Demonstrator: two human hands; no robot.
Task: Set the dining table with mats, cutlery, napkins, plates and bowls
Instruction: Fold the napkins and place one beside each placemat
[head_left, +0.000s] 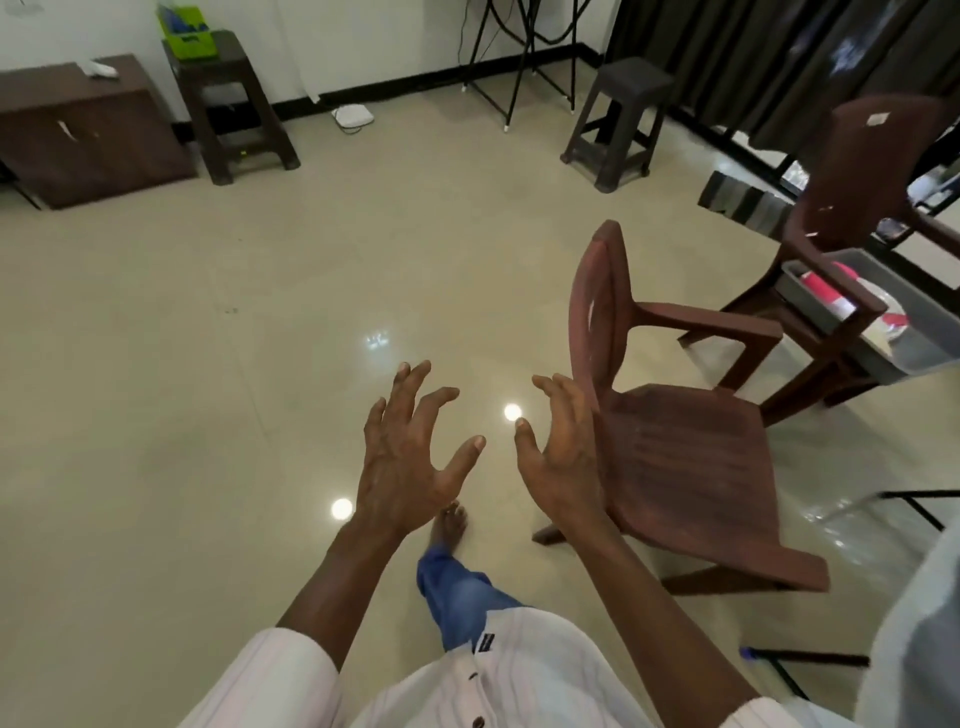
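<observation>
My left hand (410, 452) and my right hand (558, 447) are stretched out in front of me over the floor, fingers spread, holding nothing. The right hand is just left of the back of a brown plastic chair (685, 457). At the right edge a grey tub (930, 306) sits on a second brown chair (852, 208) and holds red and white tableware, partly hidden by the chair's armrest. No dining table shows in the head view.
Two dark stools (228, 98) (618, 119) stand by the far wall, one bearing a green box (187, 31). A low brown cabinet (88, 130) is at the far left. Black metal legs (914, 504) cross the right side. Shiny tiled floor (208, 364) spreads ahead.
</observation>
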